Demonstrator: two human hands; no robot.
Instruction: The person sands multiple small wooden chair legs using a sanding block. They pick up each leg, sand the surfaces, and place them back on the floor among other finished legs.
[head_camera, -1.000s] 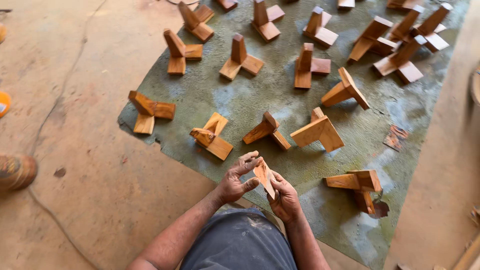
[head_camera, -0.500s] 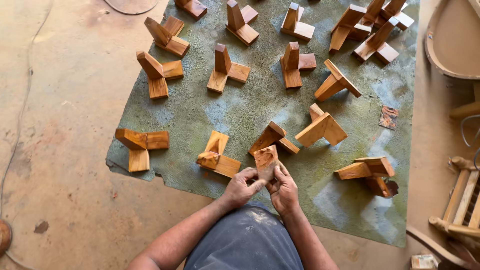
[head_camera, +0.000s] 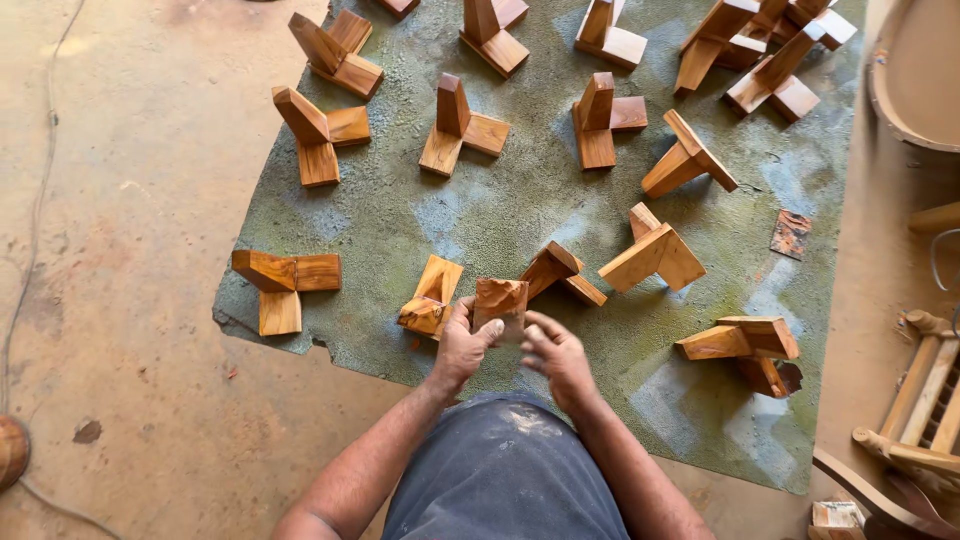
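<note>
I hold a small wooden block (head_camera: 500, 305) up in front of me, just above the near edge of the green mat (head_camera: 520, 215) that lies on the dusty floor (head_camera: 130, 300). My left hand (head_camera: 462, 350) has it — thumb and fingertips closed on its lower left corner. My right hand (head_camera: 555, 355) sits just beside it with the fingers half curled and loosely apart; its fingertips are close to the block's lower right edge, but I cannot tell whether they touch it.

The block is reddish brown, roughly square, with a pale worn patch near its top. Right behind it on the mat stand two joined wooden pieces, one to the left (head_camera: 430, 295) and one to the right (head_camera: 562, 275), each made of short boards fixed at angles. More of the same kind are spread over the mat — one at the left corner (head_camera: 283, 285), one near my right (head_camera: 745, 345), and rows further off. A small flat dark square (head_camera: 790, 233) lies on the mat at the right.

My knee in grey dusty cloth (head_camera: 505, 475) fills the bottom of the view. A thin cable (head_camera: 35, 230) runs along the floor on the left, and pale wooden furniture parts (head_camera: 925, 400) stand at the right edge.
</note>
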